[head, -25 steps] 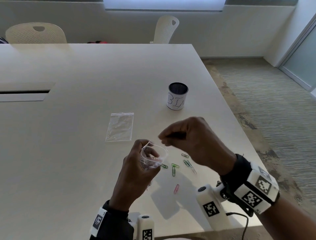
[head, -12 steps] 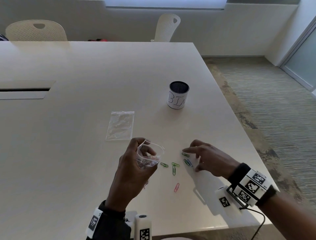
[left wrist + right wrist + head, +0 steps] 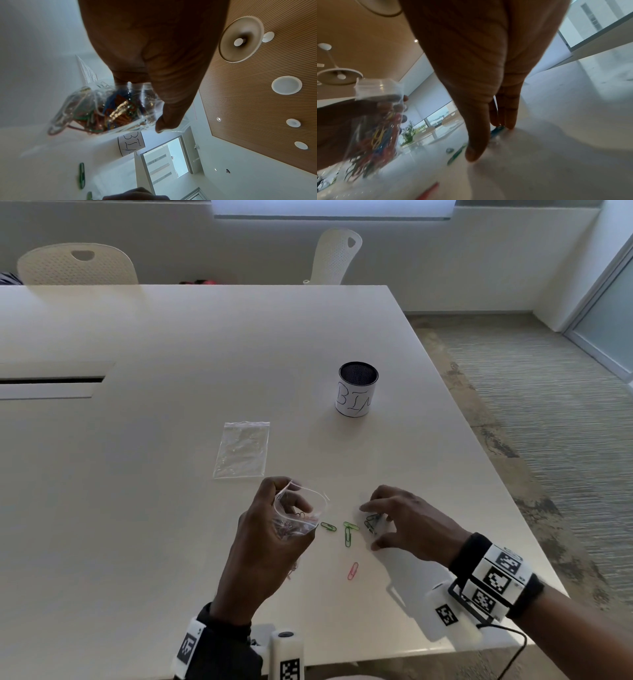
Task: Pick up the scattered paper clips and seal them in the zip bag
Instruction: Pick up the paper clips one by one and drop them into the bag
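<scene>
My left hand (image 3: 279, 505) grips an open clear zip bag (image 3: 303, 517) just above the table, with several coloured paper clips (image 3: 109, 111) bunched in its bottom. To its right my right hand (image 3: 371, 527) is down on the table; its straight fingertips (image 3: 509, 125) press on blue and green clips (image 3: 372, 522), and the thumb (image 3: 475, 154) stands apart on the table. Between the hands lie loose green clips (image 3: 328, 526) (image 3: 348, 537). A pink clip (image 3: 352, 571) lies nearer me.
A second, flat zip bag (image 3: 242, 450) lies beyond my left hand. A mesh cup labelled BIN (image 3: 356, 390) stands further back right. The table's right edge (image 3: 513, 508) is close to my right hand. Two white chairs (image 3: 77, 265) stand at the far side.
My right hand dropped from the bag's mouth to the table and set its fingers on the clips at the right. The left hand kept the bag almost still.
</scene>
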The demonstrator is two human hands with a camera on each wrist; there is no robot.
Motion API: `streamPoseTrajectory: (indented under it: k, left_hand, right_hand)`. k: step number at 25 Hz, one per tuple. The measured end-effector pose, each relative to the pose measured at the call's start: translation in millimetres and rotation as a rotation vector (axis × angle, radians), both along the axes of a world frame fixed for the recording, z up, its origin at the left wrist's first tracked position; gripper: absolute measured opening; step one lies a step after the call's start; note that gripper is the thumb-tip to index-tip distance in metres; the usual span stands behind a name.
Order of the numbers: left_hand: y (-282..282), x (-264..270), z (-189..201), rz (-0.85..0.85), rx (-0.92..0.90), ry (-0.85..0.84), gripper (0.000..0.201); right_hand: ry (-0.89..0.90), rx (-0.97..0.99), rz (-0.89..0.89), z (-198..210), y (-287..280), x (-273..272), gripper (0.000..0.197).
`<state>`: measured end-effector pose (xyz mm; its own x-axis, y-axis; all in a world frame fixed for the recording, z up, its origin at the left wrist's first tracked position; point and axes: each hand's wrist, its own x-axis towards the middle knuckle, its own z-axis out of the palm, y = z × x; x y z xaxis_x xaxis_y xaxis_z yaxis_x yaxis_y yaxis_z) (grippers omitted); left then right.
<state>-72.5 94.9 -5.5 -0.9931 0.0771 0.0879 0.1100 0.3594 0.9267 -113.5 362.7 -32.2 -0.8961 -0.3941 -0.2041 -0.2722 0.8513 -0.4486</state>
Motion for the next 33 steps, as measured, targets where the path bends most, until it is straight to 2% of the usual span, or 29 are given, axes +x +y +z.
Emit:
streamPoseTrajectory:
  k: [5,15,20,23,25,29,31,33]
  left_hand:
    - [1.7,3.8,-0.2,0.002,0.009,-0.008,0.046]
    - [7.0,6.9,-1.3,-0.018,0.000,0.004,0.047]
    - [4.3,8.7,-1.0,-0.008,-0.005,0.012,0.047]
    - [3.5,9.0,-1.3,0.006,-0.003,0.010,0.046]
    - [4.3,9.5,-0.9,0.006,-0.004,0.015,0.046]
    - [7.7,11.0,-1.3,0.005,0.007,-0.011,0.046]
    - [8.8,11.0,-1.2,0.004,0.003,-0.012,0.046]
    - [9.7,11.2,0.1,-0.004,-0.011,-0.002,0.046]
  right_hand:
    - [0.136,-0.075,-0.022,-11.3,-14.4,13.0,0.011]
    - [0.062,0.165,0.003,-3.9,-32.3,10.5,0.015]
    - [0.110,0.185,0.005,-3.0,-36.3,21.9,0.023]
    - [0.089,0.185,0.010,-0.5,-33.0,21.9,0.019]
    - [0.066,0.095,-0.063,4.7,-27.0,14.6,0.013]
    - [0.113,-0.286,-0.239,38.3,-27.2,6.6,0.009]
    - [0.123,-0.492,-0.240,65.3,-41.0,14.3,0.011]
    - [0.137,-0.617,-0.174,89.8,-59.2,23.7,0.012]
